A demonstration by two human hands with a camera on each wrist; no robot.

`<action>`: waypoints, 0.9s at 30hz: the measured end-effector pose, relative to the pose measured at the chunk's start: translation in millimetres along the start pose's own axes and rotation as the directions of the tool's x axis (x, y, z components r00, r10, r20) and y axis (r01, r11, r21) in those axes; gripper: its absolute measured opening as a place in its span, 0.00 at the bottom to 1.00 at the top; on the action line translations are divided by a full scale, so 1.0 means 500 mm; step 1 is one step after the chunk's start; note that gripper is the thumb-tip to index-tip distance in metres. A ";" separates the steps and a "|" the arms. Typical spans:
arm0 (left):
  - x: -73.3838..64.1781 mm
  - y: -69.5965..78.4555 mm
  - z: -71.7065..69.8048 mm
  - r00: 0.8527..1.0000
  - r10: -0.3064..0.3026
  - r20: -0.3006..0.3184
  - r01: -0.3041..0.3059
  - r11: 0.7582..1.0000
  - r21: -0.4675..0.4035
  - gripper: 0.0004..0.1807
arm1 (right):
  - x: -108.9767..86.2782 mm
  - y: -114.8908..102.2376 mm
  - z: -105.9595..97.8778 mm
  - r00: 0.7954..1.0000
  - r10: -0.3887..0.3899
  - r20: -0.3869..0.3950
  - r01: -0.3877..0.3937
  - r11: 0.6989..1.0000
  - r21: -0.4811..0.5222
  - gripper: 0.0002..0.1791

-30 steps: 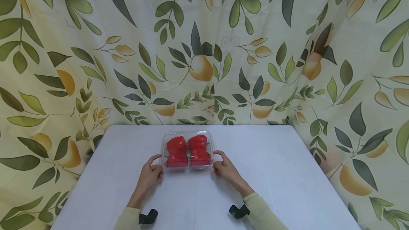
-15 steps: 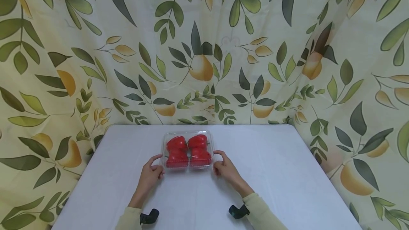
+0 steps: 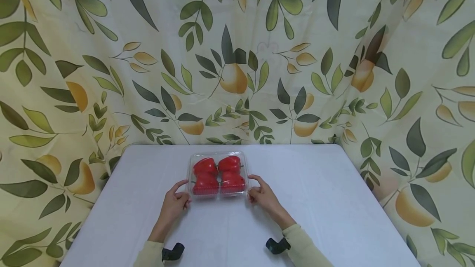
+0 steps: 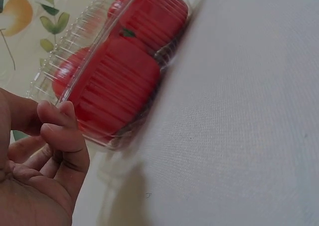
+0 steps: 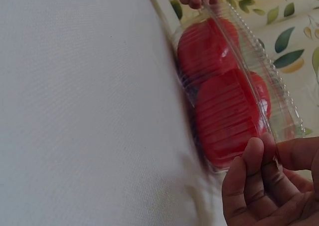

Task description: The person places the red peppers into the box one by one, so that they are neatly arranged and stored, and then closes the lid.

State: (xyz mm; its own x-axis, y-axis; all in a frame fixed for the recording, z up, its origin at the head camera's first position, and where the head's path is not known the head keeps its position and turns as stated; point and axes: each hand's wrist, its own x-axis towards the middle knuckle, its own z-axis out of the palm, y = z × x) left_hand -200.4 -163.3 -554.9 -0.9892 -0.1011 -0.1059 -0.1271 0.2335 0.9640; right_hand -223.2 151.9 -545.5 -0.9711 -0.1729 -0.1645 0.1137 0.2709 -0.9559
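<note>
A clear plastic clamshell box (image 3: 217,155) holding several red bell peppers (image 3: 205,182) is on the white table, toward its far edge. My left hand (image 3: 173,203) pinches the box's left rim near the front corner; in the left wrist view, the thumb and fingertips of that hand (image 4: 42,166) meet at the ridged edge. On the opposite side my right hand (image 3: 265,197) pinches the right rim in the same way. The right wrist view shows its fingertips (image 5: 254,148) on the lid seam. The box's lid is closed, and green stems (image 4: 128,32) show through the plastic.
The white-covered table (image 3: 315,201) ends at a back edge just behind the box. A curtain (image 3: 237,110) printed with leaves and oranges hangs behind and along both sides. Dark wrist-worn camera mounts (image 3: 173,251) stick out beside both sleeves.
</note>
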 end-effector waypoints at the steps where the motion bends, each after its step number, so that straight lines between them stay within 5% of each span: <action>1: 0.001 0.000 0.000 1.000 -0.002 -0.002 0.002 1.000 -0.001 0.26 | 0.003 0.002 0.000 1.000 0.000 -0.002 0.000 1.000 0.002 0.28; 8: 0.007 -0.001 0.000 1.000 0.007 0.006 -0.006 1.000 -0.007 0.25 | 0.010 0.004 0.005 0.999 -0.025 -0.033 0.026 0.999 0.034 0.28; 15: 0.003 0.001 -0.007 0.999 -0.003 0.036 0.003 1.000 0.002 0.27 | 0.000 -0.005 0.001 0.999 0.028 -0.042 -0.028 1.000 0.003 0.28; 21: 0.000 0.015 -0.026 0.998 -0.006 -0.063 0.012 0.995 0.095 0.23 | 0.001 -0.009 -0.023 0.995 0.035 -0.094 -0.039 0.998 -0.041 0.30; 27: -0.002 0.020 -0.048 0.990 0.027 -0.135 -0.018 0.998 0.067 0.19 | -0.009 -0.008 -0.053 0.989 0.023 -0.147 -0.038 0.995 -0.097 0.29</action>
